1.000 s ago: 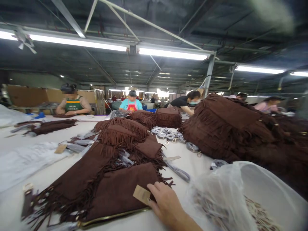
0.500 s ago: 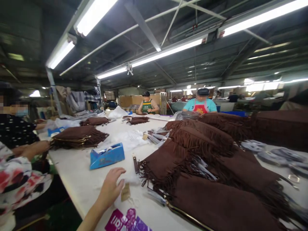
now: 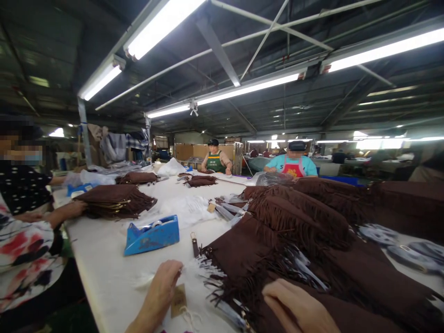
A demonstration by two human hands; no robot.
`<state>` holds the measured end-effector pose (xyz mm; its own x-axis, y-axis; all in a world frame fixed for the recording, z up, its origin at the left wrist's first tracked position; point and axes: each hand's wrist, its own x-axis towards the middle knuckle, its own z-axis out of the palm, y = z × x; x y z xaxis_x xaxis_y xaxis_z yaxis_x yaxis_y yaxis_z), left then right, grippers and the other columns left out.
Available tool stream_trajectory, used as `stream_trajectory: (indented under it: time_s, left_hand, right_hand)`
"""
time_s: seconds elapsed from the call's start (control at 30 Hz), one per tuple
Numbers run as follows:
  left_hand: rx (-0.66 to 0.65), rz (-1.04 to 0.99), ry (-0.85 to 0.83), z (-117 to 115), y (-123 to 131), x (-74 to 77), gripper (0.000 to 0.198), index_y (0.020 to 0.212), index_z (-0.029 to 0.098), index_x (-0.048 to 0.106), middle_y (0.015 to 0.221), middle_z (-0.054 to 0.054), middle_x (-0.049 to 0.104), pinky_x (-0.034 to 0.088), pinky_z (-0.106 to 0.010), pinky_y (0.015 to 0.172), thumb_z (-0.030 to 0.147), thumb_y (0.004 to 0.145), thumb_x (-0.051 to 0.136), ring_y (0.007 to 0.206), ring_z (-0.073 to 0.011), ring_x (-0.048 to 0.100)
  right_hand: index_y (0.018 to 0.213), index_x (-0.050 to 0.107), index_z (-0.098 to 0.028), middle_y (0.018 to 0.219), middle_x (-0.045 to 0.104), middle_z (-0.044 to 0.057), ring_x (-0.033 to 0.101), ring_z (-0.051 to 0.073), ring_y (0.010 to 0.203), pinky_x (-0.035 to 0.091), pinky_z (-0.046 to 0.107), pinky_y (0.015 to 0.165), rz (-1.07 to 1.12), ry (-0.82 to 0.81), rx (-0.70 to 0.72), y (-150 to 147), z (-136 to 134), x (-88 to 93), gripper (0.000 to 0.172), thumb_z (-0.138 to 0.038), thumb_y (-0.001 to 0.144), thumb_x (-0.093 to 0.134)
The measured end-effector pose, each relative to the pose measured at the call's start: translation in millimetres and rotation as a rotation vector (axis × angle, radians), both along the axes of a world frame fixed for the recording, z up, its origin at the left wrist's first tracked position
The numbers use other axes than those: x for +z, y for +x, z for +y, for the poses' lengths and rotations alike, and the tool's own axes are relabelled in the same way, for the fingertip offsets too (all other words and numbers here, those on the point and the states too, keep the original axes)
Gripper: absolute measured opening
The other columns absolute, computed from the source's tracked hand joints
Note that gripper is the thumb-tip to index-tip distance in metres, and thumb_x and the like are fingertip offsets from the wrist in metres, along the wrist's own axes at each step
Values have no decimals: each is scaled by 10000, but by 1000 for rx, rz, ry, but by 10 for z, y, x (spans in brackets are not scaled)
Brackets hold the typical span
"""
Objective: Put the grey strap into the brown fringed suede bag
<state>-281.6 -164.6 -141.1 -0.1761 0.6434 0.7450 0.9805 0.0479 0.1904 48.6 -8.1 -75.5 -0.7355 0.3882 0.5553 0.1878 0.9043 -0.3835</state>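
My left hand (image 3: 160, 290) is low in the view, left of centre, over white tissue-like wrapping. Its fingers are curled close together, and whatever they hold is hidden. Right beside it lies a brown paper tag (image 3: 178, 300) on a pale string. My right hand (image 3: 300, 307) is at the bottom, over a dark brown fringed bag (image 3: 360, 303), its fingers bent downward and together. I cannot make out what it grips. A dark strap with a gold-coloured clasp (image 3: 194, 244) lies beyond my left hand, at the edge of the fringe.
A blue tape dispenser (image 3: 152, 238) stands left of centre on the white table (image 3: 99, 270). More brown fringed pieces are piled to the right (image 3: 294, 208) and stacked at left (image 3: 114, 200). Grey rolled straps (image 3: 412, 256) lie at far right. Several co-workers are around the table.
My right hand has come into view over the brown bag. My left hand's fingers, spread before, are now drawn together. The purple printed packaging has nearly left the bottom of the view.
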Motion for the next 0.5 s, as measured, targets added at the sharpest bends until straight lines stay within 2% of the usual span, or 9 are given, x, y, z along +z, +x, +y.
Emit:
stream_trajectory:
  time_s: [0.1,0.23,0.37,0.5]
  left_hand:
    - [-41,10,-14,17,40,-13,246,906,216,601,797,-36,638,485,-305,671,98,887,386,736,-202,580]
    - [-67,23,-43,41,50,-47,264,856,207,571,766,-25,593,435,-287,644,41,861,366,711,-193,539]
    - [-63,10,-83,49,46,-72,258,833,207,544,758,-14,575,408,-282,659,8,828,380,711,-187,516]
    - [-58,-6,-150,58,48,-62,264,841,206,544,785,-17,580,395,-287,675,3,824,376,733,-189,506]
  right_hand:
    - [892,676,-266,892,686,37,623,210,829,468,323,756,43,-51,37,-590,-146,267,259,-277,978,432]
    - [963,707,-273,925,700,2,600,190,871,388,308,789,-38,6,23,-1175,-242,380,163,-200,939,563]
    - [825,700,-240,856,691,-4,588,180,843,340,300,768,-189,117,4,-1429,-276,351,148,-192,924,602]
    - [773,649,-210,820,670,-13,583,165,809,323,280,728,-168,123,-13,-1439,-247,307,151,-145,898,596]
